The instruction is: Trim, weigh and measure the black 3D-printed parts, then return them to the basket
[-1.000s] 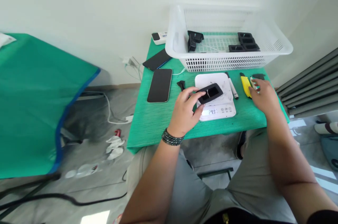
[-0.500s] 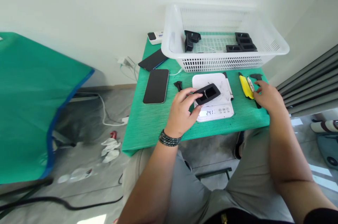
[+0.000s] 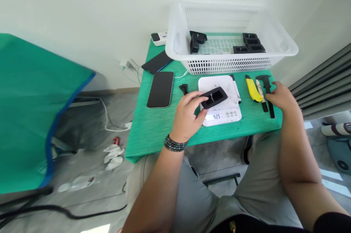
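Observation:
My left hand [image 3: 190,112] is closed on the left end of a black rectangular frame-shaped part [image 3: 216,97] with two openings. The part is tilted over a white digital scale [image 3: 233,116], whose display looks like 42.5; whether its underside rests on the pan is hard to tell. At the right of the table, my right hand [image 3: 283,97] has thumb and forefinger apart, beside a black caliper [image 3: 268,92]. Its thumb tip is by the caliper's edge, and contact is unclear. Left of the caliper lie a white marker [image 3: 260,90] with a black end and a yellow utility knife [image 3: 252,89].
A white plastic basket [image 3: 236,57] at the back contains several black parts. On the left are a dark tablet-like device [image 3: 160,89], another dark flat device [image 3: 157,61] and a white handheld device [image 3: 159,38]. A small black item [image 3: 183,88] lies beside the scale.
My right hand has shifted right, uncovering more of the marker and caliper. The scale's display has gone from about 24.1 to 42.5. My left hand keeps its hold on the black part.

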Demonstrator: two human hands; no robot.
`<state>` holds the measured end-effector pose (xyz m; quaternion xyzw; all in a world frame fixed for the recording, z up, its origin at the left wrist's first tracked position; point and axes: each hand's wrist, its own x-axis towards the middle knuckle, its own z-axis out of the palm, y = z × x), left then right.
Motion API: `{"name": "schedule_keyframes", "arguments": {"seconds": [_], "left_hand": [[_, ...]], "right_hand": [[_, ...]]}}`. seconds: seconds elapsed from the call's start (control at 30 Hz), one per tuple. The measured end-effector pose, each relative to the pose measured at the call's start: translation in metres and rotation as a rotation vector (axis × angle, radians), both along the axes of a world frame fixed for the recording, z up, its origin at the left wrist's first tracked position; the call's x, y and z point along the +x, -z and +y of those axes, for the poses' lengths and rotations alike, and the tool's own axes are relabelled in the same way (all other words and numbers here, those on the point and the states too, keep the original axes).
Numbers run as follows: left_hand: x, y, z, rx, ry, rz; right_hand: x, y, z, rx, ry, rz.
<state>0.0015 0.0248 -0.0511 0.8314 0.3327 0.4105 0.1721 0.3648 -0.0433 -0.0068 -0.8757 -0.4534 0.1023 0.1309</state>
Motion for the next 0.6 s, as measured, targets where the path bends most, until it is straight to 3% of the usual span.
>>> {"name": "schedule_keyframes", "arguments": {"seconds": [0.07, 0.13, 0.27, 0.3, 0.37, 0.47, 0.6], "left_hand": [[0.0, -0.001, 0.0, -0.002, 0.001, 0.0], [0.0, -0.001, -0.001, -0.003, 0.006, 0.003], [0.0, -0.002, -0.003, 0.012, 0.048, 0.035], [0.001, -0.002, -0.003, 0.017, 0.055, 0.046], [0.001, -0.003, -0.003, 0.02, 0.049, 0.062], [0.002, -0.002, -0.002, 0.013, 0.017, 0.047], [0.002, -0.002, -0.002, 0.0, 0.007, -0.001]], "right_hand": [[0.001, -0.006, 0.0, 0.069, 0.033, 0.018], [-0.004, -0.015, -0.001, 0.245, 0.072, 0.128], [-0.05, -0.031, -0.008, 0.771, 0.045, 0.741], [-0.07, -0.032, -0.011, 0.773, -0.02, 0.946], [-0.112, -0.03, -0.019, 0.623, -0.137, 1.28], [-0.164, -0.018, -0.032, 0.24, -0.283, 1.698], [-0.195, -0.001, -0.042, -0.137, -0.276, 1.982]]}}
